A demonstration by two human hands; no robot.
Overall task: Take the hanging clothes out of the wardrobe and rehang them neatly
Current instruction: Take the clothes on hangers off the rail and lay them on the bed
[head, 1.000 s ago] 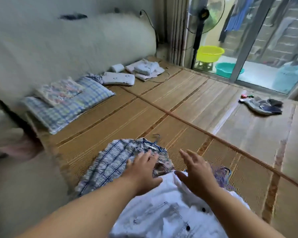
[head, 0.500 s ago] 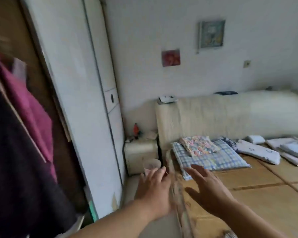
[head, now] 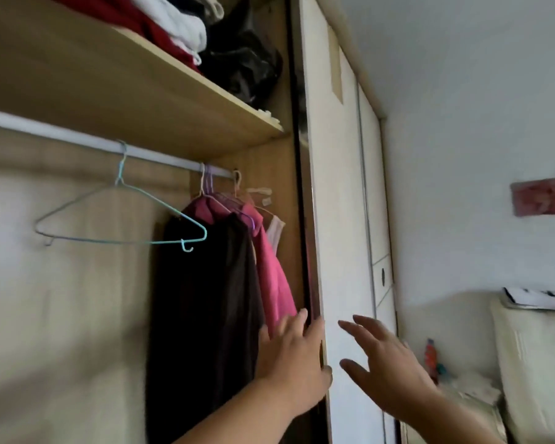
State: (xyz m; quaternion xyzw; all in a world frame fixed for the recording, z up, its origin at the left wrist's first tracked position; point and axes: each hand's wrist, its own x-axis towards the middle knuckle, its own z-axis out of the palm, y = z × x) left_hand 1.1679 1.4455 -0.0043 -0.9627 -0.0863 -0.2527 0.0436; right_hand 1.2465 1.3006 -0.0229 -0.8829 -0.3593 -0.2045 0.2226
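Note:
The open wardrobe fills the left. On its white rail (head: 61, 133) hang an empty light-blue wire hanger (head: 122, 219), a long dark garment (head: 202, 309), a pink garment (head: 271, 270) and a pale one (head: 274, 227) bunched at the right end. My left hand (head: 293, 357) is raised with fingers straight, in front of the pink garment's lower part and the door edge, holding nothing. My right hand (head: 386, 366) is spread open in front of the white sliding door (head: 340, 219), empty.
A wooden shelf (head: 135, 91) above the rail carries folded red and white cloth and a black bag (head: 247, 65). At the right are the wall with a pink picture (head: 540, 197), a padded headboard (head: 535, 363) and a small bedside stand with a red bottle (head: 430, 352).
My view swung from the bed, where shirts lie on the mat, left and up to the open wardrobe. Both empty hands came along and now reach toward the hanging clothes.

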